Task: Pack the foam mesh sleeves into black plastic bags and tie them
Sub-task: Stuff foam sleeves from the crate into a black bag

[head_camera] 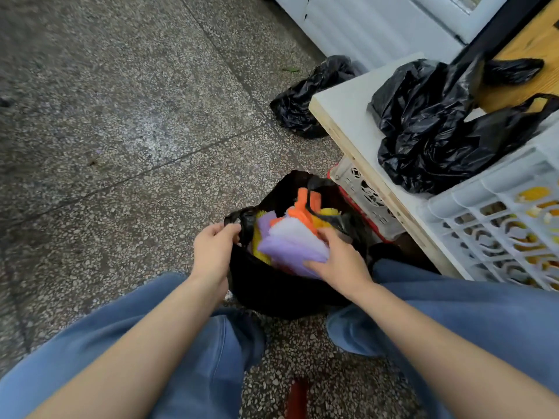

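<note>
The open black plastic bag (272, 294) stands on the terrazzo floor (121, 116) between the person's knees in blue jeans (187, 343). The left hand (215, 247) grips the bag's near-left handle, fingers curled round the bunched plastic and pulling the mouth wide. The right hand (338, 263) holds a bundle of purple and white foam mesh sleeves (292, 244) at the bag's mouth, thumb under the bundle and fingers over its far side; the fingertips are hidden behind the foam. Orange sleeves (300, 207) and yellow sleeves (329, 212) stick up inside the bag; how deep they reach is hidden by the plastic.

To the right, a white-topped surface (341, 107) carries a heap of loose black bags (423, 122) and a white lattice crate (499, 225), cut off by the frame edge, with yellow and orange shapes dimly visible through its holes. Under the surface, a pale crate (360, 189) sits partly hidden. Another crumpled black bag (305, 101) lies on the floor beyond the surface's corner.
</note>
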### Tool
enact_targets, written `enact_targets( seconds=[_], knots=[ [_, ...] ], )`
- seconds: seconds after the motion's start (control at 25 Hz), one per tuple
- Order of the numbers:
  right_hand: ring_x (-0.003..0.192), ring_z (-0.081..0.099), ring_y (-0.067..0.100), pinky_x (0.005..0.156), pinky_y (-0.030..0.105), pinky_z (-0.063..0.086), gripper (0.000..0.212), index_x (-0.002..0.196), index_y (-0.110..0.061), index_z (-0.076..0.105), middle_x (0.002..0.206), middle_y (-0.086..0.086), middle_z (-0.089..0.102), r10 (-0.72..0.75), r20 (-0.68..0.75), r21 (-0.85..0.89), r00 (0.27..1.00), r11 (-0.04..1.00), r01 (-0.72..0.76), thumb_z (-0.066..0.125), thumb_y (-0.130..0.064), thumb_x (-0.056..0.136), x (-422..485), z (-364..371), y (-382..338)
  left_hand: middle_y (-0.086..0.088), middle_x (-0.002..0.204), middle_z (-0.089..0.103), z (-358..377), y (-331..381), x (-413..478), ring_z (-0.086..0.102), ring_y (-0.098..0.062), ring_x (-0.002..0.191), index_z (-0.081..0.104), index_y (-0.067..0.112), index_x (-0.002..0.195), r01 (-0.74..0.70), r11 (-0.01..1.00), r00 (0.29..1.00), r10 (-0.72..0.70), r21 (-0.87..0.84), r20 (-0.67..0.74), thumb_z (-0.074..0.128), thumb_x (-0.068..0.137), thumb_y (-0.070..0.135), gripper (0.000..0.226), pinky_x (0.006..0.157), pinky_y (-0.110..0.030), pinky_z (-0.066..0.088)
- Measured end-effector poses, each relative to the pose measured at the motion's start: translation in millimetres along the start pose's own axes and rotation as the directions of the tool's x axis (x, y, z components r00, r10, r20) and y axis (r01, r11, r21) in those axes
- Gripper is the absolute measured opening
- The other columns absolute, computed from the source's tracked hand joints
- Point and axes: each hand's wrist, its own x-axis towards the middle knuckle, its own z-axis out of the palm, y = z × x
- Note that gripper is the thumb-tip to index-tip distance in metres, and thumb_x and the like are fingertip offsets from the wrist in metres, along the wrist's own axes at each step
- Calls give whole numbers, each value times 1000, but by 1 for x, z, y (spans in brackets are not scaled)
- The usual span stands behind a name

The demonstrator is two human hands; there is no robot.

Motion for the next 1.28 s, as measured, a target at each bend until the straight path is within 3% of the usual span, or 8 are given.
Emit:
enact_targets(
  seconds=[0.16, 0.24, 0.36, 0.6, 0.68, 0.88, 1.08, 1.28],
  knots=[
    [120, 50, 29, 90, 36, 43, 65, 134, -18, 35, 133, 8, 51, 113, 226, -279, 968, 959, -47, 64, -42, 82, -18, -5, 10, -3, 49, 50, -1, 2, 8, 51, -19, 49, 53, 13, 68, -51, 966, 999, 50, 254, 8, 55, 92, 14, 24, 45, -17, 40],
    [124, 45, 30, 93, 37, 42, 66, 135, -11, 32, 135, 11, 45, 106, 134, -282, 985, 957, -65, 61, -41, 85, -17, -6, 5, -11, 70, 61, 2, 0, 9, 59, -29, 71, 60, 15, 81, -292, 818, 954, 287, 495, 88, 54, 93, 21, 14, 72, -32, 48],
    [130, 35, 30, 104, 36, 31, 69, 142, -4, 23, 141, 12, 36, -95, -6, -378, 995, 922, 86, 52, -40, 91, -13, 10, -11, -2, 72, 58, 7, 1, 9, 62, -33, 80, 58, 20, 85, -416, 779, 908, 379, 468, 176, 54, 93, 20, 8, 79, -42, 48],
    [130, 38, 31, 105, 41, 32, 60, 141, -4, 28, 141, 15, 40, -66, 470, -311, 880, 921, 235, 38, -44, 97, -15, 61, -30, 6, 60, 50, 10, 2, 10, 50, -20, 68, 60, 20, 83, -405, 797, 913, 328, 449, 240, 56, 91, 14, 11, 70, -33, 41],
    [124, 43, 31, 102, 41, 34, 55, 136, -5, 35, 134, 15, 47, -138, 375, -339, 917, 900, 275, 37, -44, 98, -18, 54, -29, 8, 57, 49, 10, 2, 8, 47, -18, 63, 61, 19, 82, -418, 789, 906, 330, 450, 264, 57, 91, 13, 12, 68, -30, 37],
    [120, 43, 32, 102, 37, 33, 54, 131, -1, 41, 128, 16, 46, -293, -290, -271, 911, 938, 215, 63, -20, 86, 1, 1, -13, 10, 56, 46, 12, 7, 2, 41, -7, 56, 62, 20, 81, -420, 780, 904, 316, 464, 287, 57, 90, 14, 12, 63, -27, 32],
    [117, 52, 35, 93, 39, 44, 71, 134, -4, 29, 128, 20, 53, 73, 196, -138, 978, 989, -46, 70, -31, 83, 35, -7, 4, 2, 57, 47, 14, 7, 1, 43, -14, 58, 59, 26, 69, -415, 808, 896, 284, 418, 342, 57, 90, 12, 25, 62, -29, 36],
    [98, 63, 33, 83, 42, 49, 23, 105, -11, 59, 101, 13, 69, -51, -94, -15, 994, 999, 50, 55, -30, 91, 28, -17, 0, 0, 63, 50, 19, 14, 0, 48, -5, 49, 59, 26, 86, -460, 839, 873, 368, 290, 320, 53, 94, 11, 18, 60, -24, 40]
  ],
)
